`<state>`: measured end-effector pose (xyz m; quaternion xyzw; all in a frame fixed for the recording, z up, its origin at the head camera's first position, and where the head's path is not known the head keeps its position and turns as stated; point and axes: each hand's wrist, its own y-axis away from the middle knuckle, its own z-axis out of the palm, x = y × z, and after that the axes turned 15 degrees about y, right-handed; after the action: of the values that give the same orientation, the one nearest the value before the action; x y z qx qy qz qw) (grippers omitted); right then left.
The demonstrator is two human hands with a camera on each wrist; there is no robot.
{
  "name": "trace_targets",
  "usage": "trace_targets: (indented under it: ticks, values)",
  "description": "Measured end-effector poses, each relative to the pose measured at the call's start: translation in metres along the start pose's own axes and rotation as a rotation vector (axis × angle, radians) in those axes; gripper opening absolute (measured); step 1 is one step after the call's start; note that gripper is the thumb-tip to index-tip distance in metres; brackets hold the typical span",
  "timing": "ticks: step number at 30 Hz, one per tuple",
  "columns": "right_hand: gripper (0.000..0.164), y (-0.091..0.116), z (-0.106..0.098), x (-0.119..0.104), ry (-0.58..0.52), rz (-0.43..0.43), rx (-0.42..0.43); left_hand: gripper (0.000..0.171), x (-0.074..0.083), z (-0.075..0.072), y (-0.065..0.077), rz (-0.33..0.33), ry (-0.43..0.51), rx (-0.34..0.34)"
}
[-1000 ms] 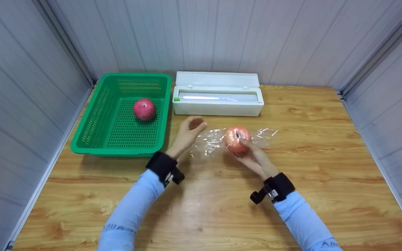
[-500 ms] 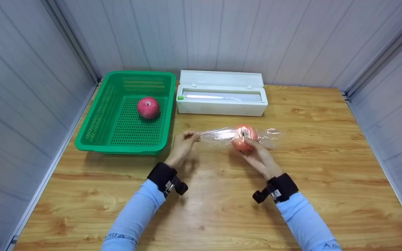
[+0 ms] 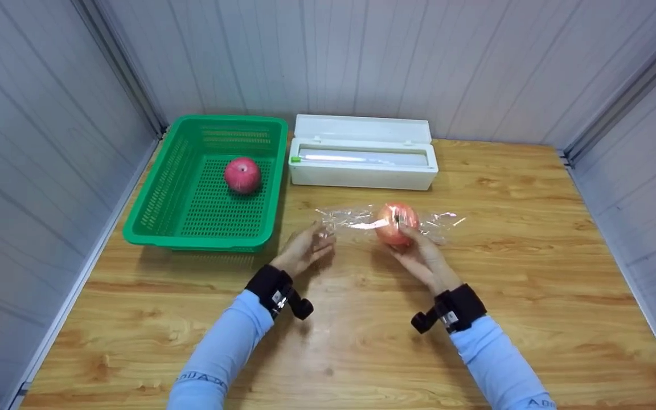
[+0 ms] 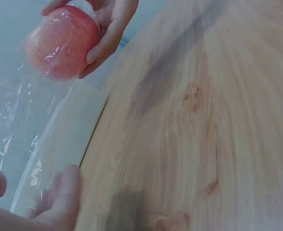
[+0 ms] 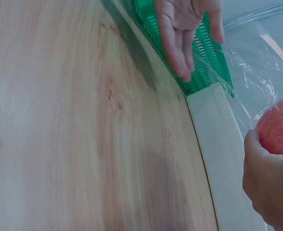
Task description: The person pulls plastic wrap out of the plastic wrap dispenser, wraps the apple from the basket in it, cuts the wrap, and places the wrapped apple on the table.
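My right hand (image 3: 423,259) grips a red apple (image 3: 396,224), thumb on top near the stem and fingers beneath. Clear cling film (image 3: 351,217) wraps the apple and sticks out loose on both sides. In the left wrist view the film lies tight and shiny over the apple (image 4: 64,43). My left hand (image 3: 305,249) is at the film's left end, fingers extended and spread. Seen from the right wrist, the left hand (image 5: 182,33) has straight fingers beside the trailing film (image 5: 249,67).
A green plastic basket (image 3: 203,246) stands at the left with a second, pinker apple (image 3: 242,175) inside. Behind the hands is a white cling film box (image 3: 362,177), lid raised, a film roll in it. Wall panels enclose the wooden table (image 3: 362,341) at the back and sides.
My left hand came down to the film's left end, pinched it and drew it taut, then its fingers spread and the film slackened. The right hand keeps hold of the apple, slightly further right.
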<state>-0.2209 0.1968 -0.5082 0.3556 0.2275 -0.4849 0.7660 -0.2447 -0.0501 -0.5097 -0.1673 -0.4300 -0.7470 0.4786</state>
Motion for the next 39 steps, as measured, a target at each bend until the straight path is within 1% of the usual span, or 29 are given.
trace_targets:
  ticks: [3,4,5,7,9,11,12,14,15,16,18,20,21,23,25,27,28,30,32,33,35,36,39]
  values:
    - [0.102,0.0,0.0,0.001,0.002,0.01,0.003,0.031,0.003,0.003,-0.003,0.111,-0.01,0.064]
    - [0.101,0.0,0.0,0.001,0.004,0.011,0.002,0.029,0.004,0.004,-0.003,0.14,-0.018,0.075]
    - [0.101,0.0,0.0,0.001,0.002,0.01,-0.002,0.03,0.005,0.005,-0.003,0.158,-0.032,0.075]
    - [0.101,0.001,0.001,0.001,0.0,0.009,-0.002,0.037,0.007,0.007,0.0,0.167,-0.069,0.052]
    - [0.102,0.002,0.001,0.0,0.012,0.002,0.001,0.049,0.008,0.011,0.004,0.181,-0.136,0.038]
    - [0.103,0.002,0.002,0.0,0.016,-0.007,0.007,0.061,0.007,0.017,0.006,0.21,-0.237,0.024]
    - [0.103,0.001,0.003,0.0,0.011,-0.008,0.01,0.064,0.006,0.02,0.007,0.23,-0.288,0.016]
    - [0.104,0.0,0.003,0.0,-0.026,-0.008,0.003,0.06,0.003,0.027,0.007,0.276,-0.349,0.01]
    - [0.105,0.0,0.004,0.001,-0.047,-0.003,0.001,0.054,0.002,0.029,0.006,0.306,-0.364,0.01]
    - [0.105,-0.001,0.004,0.002,-0.057,0.0,-0.001,0.047,0.001,0.031,0.006,0.332,-0.36,0.015]
    - [0.102,-0.002,0.005,0.003,-0.061,0.005,0.006,0.033,-0.001,0.033,0.003,0.391,-0.309,0.034]
    - [0.101,-0.002,0.005,0.004,-0.047,0.009,0.019,0.024,-0.002,0.033,0.002,0.45,-0.255,0.055]
    - [0.101,-0.001,0.005,0.004,-0.039,0.01,0.036,0.023,-0.003,0.033,0.001,0.469,-0.251,0.07]
    - [0.099,-0.001,0.005,0.004,-0.02,0.005,0.059,0.029,-0.003,0.034,0.001,0.469,-0.271,0.088]
    - [0.1,-0.001,0.005,0.004,-0.021,0.002,0.064,0.038,-0.004,0.035,0.001,0.458,-0.361,0.099]
    - [0.1,-0.001,0.005,0.005,-0.015,-0.008,0.054,0.043,-0.005,0.036,-0.001,0.475,-0.482,0.116]
    - [0.1,-0.001,0.005,0.005,-0.013,-0.011,0.045,0.042,-0.006,0.037,-0.003,0.505,-0.534,0.126]
    - [0.097,-0.001,0.005,0.006,-0.009,-0.014,0.027,0.036,-0.007,0.039,-0.007,0.598,-0.632,0.153]
    - [0.094,-0.001,0.005,0.007,0.01,-0.01,0.021,0.029,-0.007,0.04,-0.009,0.694,-0.679,0.185]
    - [0.092,-0.001,0.005,0.008,0.019,-0.003,0.021,0.026,-0.007,0.041,-0.009,0.74,-0.68,0.199]
    - [0.092,0.0,0.004,0.009,0.03,0.008,0.034,0.023,-0.005,0.042,-0.008,0.791,-0.646,0.208]
    - [0.092,0.001,0.004,0.009,0.041,0.013,0.041,0.022,-0.003,0.042,-0.008,0.803,-0.609,0.203]
    - [0.094,0.004,0.005,0.008,0.047,0.014,0.057,0.021,0.0,0.042,-0.005,0.807,-0.462,0.166]
